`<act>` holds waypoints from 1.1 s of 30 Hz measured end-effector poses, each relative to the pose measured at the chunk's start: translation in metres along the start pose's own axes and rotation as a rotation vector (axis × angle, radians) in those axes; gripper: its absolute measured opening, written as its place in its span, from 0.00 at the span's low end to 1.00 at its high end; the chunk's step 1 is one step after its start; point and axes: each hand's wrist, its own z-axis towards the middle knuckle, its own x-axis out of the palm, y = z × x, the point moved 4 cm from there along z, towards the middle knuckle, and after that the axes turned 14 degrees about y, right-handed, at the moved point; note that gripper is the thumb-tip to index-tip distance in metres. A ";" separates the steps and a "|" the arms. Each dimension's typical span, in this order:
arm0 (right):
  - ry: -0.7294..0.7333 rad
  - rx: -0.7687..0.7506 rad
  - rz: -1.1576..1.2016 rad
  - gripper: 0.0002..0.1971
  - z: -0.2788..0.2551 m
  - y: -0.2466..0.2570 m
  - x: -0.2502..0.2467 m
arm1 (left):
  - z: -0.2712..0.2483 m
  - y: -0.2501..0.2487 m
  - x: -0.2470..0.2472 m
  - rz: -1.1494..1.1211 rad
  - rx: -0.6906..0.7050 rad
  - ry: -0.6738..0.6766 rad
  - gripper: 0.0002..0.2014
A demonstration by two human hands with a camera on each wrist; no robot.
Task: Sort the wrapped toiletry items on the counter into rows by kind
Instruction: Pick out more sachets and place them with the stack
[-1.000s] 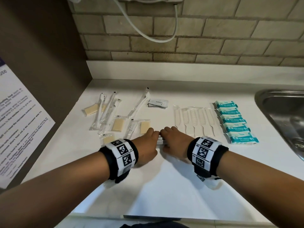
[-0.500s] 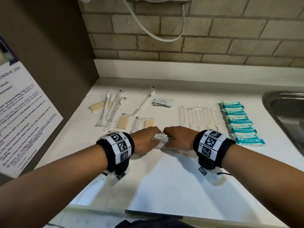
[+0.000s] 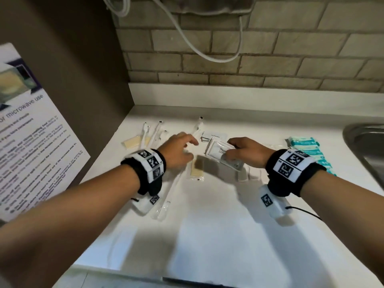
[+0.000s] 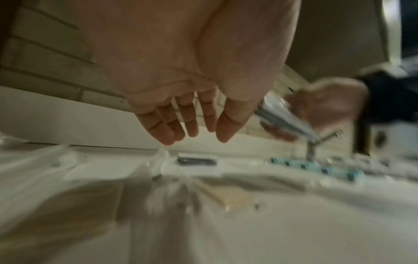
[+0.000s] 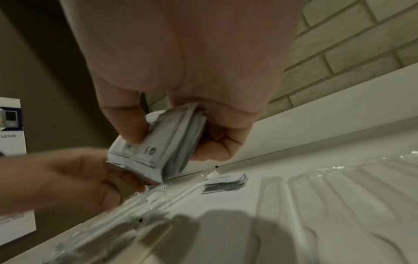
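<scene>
Sachets (image 5: 156,142) thumb-pinched in right hand (image 5: 181,75)

The bench (image 3: 207,235) is bare on the near side of both hands. Under the left hand (image 3: 176,151) lie wrapped toothbrushes (image 3: 153,132). Past the right hand (image 3: 247,151) sits a small packet pile (image 3: 214,135). Blue packs (image 3: 307,147) and the sink (image 3: 365,146) block its right side.

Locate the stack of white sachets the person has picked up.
In the head view, the stack of sachets is held above the counter by the right hand, just in front of the toothpaste sachets.
</scene>
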 end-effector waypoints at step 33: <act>0.166 0.041 -0.152 0.29 0.068 0.035 0.034 | -0.013 0.034 -0.018 0.017 0.067 0.152 0.46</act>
